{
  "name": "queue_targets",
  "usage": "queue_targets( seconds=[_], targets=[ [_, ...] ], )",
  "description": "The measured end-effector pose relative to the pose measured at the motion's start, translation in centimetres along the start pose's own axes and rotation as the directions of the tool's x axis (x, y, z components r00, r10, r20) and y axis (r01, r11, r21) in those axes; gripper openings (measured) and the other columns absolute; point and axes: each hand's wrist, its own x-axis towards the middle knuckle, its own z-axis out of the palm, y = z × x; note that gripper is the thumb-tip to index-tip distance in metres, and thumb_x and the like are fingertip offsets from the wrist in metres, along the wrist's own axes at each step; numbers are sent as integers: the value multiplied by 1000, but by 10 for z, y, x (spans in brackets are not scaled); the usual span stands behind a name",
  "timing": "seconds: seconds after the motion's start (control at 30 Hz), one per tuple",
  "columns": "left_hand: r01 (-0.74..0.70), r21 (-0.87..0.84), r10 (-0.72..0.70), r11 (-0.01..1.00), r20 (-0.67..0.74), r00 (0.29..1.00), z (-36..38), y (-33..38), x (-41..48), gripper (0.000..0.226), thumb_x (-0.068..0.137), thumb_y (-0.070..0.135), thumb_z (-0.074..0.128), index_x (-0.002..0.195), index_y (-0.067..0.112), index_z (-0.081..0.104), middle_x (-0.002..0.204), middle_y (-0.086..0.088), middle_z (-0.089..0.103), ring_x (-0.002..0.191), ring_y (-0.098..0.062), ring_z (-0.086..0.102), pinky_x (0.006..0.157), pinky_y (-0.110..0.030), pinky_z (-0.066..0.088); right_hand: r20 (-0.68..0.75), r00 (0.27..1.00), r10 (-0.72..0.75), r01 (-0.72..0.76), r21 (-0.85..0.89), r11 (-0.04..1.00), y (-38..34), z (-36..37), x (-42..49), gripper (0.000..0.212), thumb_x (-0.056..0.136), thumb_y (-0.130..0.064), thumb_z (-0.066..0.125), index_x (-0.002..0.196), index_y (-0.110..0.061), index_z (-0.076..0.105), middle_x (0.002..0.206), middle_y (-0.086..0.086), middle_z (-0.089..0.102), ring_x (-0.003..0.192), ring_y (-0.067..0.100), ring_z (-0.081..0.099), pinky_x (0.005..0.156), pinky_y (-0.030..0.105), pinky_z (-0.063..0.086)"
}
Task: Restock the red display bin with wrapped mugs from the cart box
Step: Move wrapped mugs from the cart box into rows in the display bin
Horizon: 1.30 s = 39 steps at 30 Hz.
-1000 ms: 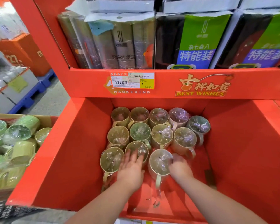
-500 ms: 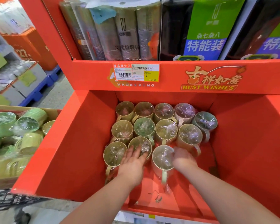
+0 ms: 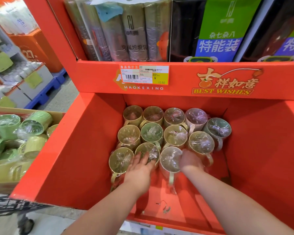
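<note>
Mugs (image 3: 152, 133), pastel and film-wrapped, are packed at the back of the red cardboard bin (image 3: 85, 150); front unfilled, brown cart box (image 3: 58, 114) stocked. Left hand (image 3: 139, 170) laid flat; grip of right hand (image 3: 190, 161) unreadable.

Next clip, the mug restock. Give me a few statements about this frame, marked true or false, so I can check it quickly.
1. The wrapped mugs in the red bin stand upright, mouths up. True.
2. The left hand lies with straight fingers on a front-row mug. True.
3. The cart box is empty. False: it holds green and yellowish mugs, some on their sides.
4. The mugs fill the bin from wall to wall. False: bare floor shows in front of them and to their right.
5. A price tag sits on the shelf edge above the bin. True.
</note>
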Motion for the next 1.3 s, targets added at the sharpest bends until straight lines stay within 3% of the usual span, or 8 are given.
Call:
queue_targets(
  seconds=[0.17, 0.37, 0.53, 0.67, 0.8, 1.03, 1.17, 1.3],
  targets=[
    [-1, 16, 1, 1000, 8, 1000, 3, -1, 0, 64, 92, 14, 45, 147, 34, 20, 160, 3, -5, 146, -26, -8, 116, -37, -6, -45, 999, 14, -14, 11, 1000, 0, 2, 9, 30, 98, -18, 36, 120, -12, 56, 128, 14, 59, 118, 33, 56, 93, 38, 45],
    [25, 21, -25, 999, -18, 1000, 8, 2, 2, 64, 92, 16, 46, 147, 34, 19, 160, 2, -4, 146, -26, -8, 116, -38, -8, 62, 998, -10, 7, 46, 999, 3, -7, 8, 37, 98, -26, 36, 126, -5, 47, 134, 18, 53, 124, 35, 50, 97, 38, 40],
    [43, 53, -40, 998, -52, 998, 5, 8, 0, 65, 89, 11, 47, 145, 30, 20, 159, 0, 3, 146, -27, -4, 117, -41, -6, 59, 998, -5, -3, 139, 990, 9, -8, -1, 46, 97, -32, 41, 134, -5, 38, 133, 20, 52, 124, 36, 49, 97, 37, 40],
    [66, 120, -56, 991, -83, 995, 1, 14, -5, 65, 89, 13, 47, 146, 28, 20, 157, -3, 7, 146, -30, -3, 115, -50, -8, 46, 998, -37, 30, 143, 989, 10, -11, -12, 40, 97, -33, 41, 126, -7, 43, 126, 19, 57, 117, 35, 54, 91, 35, 42],
    [100, 140, -87, 985, -100, 991, -2, 18, -17, 62, 91, 18, 44, 147, 27, 17, 157, -5, 10, 146, -32, 0, 117, -50, 0, 0, 999, -53, 53, 47, 997, 14, -15, -29, 36, 95, -39, 43, 119, -12, 47, 123, 12, 58, 116, 31, 55, 91, 35, 43],
    [53, 132, -35, 990, -132, 991, -16, 17, -49, 55, 93, 20, 43, 145, 22, 25, 155, -3, 17, 143, -31, 12, 118, -46, 10, -54, 979, -198, 193, -94, 977, 18, -20, -65, 39, 95, -31, 41, 131, -17, 41, 130, 10, 50, 119, 30, 52, 96, 39, 43],
    [31, 108, -14, 994, -159, 987, -20, 14, -74, 44, 96, 23, 38, 140, 21, 36, 150, -4, 29, 140, -27, 22, 116, -41, 18, -61, 946, -319, 291, -282, 914, 14, -16, -92, 38, 96, -32, 39, 132, -20, 42, 133, 7, 47, 122, 30, 47, 96, 39, 41],
    [-11, 113, 28, 994, -157, 987, -23, 7, -110, 47, 91, 22, 41, 138, 19, 38, 147, -4, 34, 137, -25, 28, 113, -37, 24, -55, 917, -396, 345, -393, 852, 3, -6, -127, 40, 95, -36, 41, 130, -17, 43, 133, 7, 48, 121, 29, 48, 94, 37, 42]
  ],
)
